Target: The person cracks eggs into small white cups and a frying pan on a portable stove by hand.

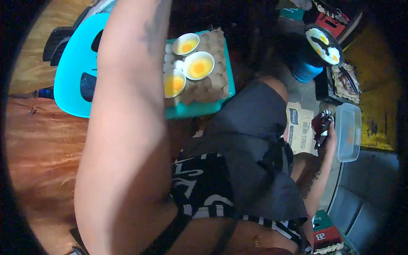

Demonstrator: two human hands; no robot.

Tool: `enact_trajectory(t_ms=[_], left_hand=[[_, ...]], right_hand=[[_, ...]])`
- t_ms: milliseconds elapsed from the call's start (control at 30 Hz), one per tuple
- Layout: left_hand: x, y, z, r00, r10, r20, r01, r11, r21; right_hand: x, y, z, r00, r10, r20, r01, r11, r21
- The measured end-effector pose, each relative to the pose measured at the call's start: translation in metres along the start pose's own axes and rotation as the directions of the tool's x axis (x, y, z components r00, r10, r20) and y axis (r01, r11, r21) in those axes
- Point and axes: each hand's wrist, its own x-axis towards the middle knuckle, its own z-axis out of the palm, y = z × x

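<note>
My left forearm crosses the picture from bottom to top, and its hand is out of view past the top edge. Beside it, white bowls (199, 65) of raw egg stand on a cardboard egg tray (220, 63) with whole white eggs (169, 58); the tray rests on a turquoise plastic surface (194, 110). At the right, my right hand (332, 131) grips a crumpled dark red, black and white cloth (321, 127), near a clear plastic container (348, 134). Farther up, a black frying pan (339, 47) holds frying eggs (318, 40) above a blue gas canister (304, 72).
A turquoise plastic chair or stool (71, 73) is at the left. Beside my leg lies a cardboard carton (301, 130). Dark-handled utensils (349, 79) rest on cardboard near the pan. A red crate (331, 25) stands behind it, and a red and green box (326, 237) at lower right.
</note>
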Motion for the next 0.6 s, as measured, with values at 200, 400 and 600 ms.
enact_trajectory(t_ms=[200, 400, 600], left_hand=[[-0.181, -0.045, -0.077, 0.908, -0.11, 0.404, -0.005, 0.961, 0.275], [-0.28, -0.085, -0.045, 0.755, -0.368, 0.542, 0.134, 0.896, 0.423], [-0.278, -0.084, -0.048, 0.713, -0.387, 0.584, 0.143, 0.896, 0.42]], right_hand=[[0.003, -0.005, 0.016, 0.998, 0.049, 0.025, -0.05, 0.998, 0.041], [0.003, -0.004, 0.013, 0.995, 0.048, 0.089, -0.051, 0.998, 0.025], [0.001, -0.002, 0.011, 0.998, 0.031, 0.047, -0.031, 1.0, -0.006]])
